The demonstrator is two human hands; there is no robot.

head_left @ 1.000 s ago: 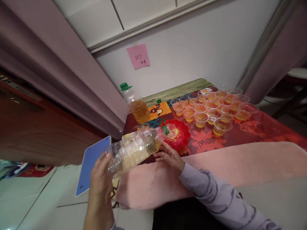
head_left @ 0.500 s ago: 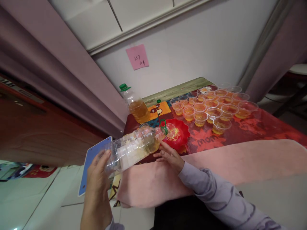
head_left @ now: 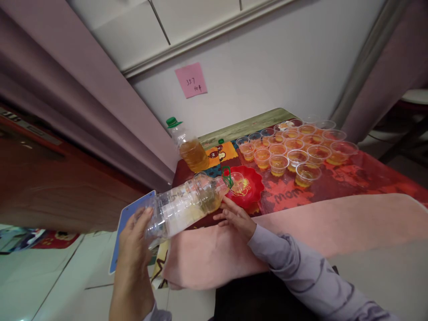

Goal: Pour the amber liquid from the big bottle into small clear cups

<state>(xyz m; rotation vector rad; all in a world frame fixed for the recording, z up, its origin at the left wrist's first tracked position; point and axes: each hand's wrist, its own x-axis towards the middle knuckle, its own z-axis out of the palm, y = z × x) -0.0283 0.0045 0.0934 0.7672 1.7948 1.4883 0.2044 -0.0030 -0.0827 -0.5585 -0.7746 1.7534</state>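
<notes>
My left hand (head_left: 135,232) is closed around the base end of a large clear plastic bottle (head_left: 182,207). The bottle lies almost level, its neck tilted over a red scalloped bowl (head_left: 256,185). Some pale yellow liquid is gathered toward its neck end, and a green ring handle (head_left: 227,176) sits at the mouth. In the bowl, right at the mouth, is a clear plastic cup (head_left: 238,182). Beneath the neck, my right hand (head_left: 238,218) has its fingers stretched out, the fingertips at the bottle's underside; whether they bear its weight I cannot tell.
Several clear cups of amber liquid (head_left: 278,166) stand in rows on the red patterned table cover (head_left: 377,178). A green-capped bottle (head_left: 192,151), partly full, is at the back left, near a small green cap (head_left: 221,141). Pink cloth (head_left: 301,223) covers the front edge.
The bottle and my left hand have shifted very slightly. My right hand stays beneath the neck with its fingers stretched out.
</notes>
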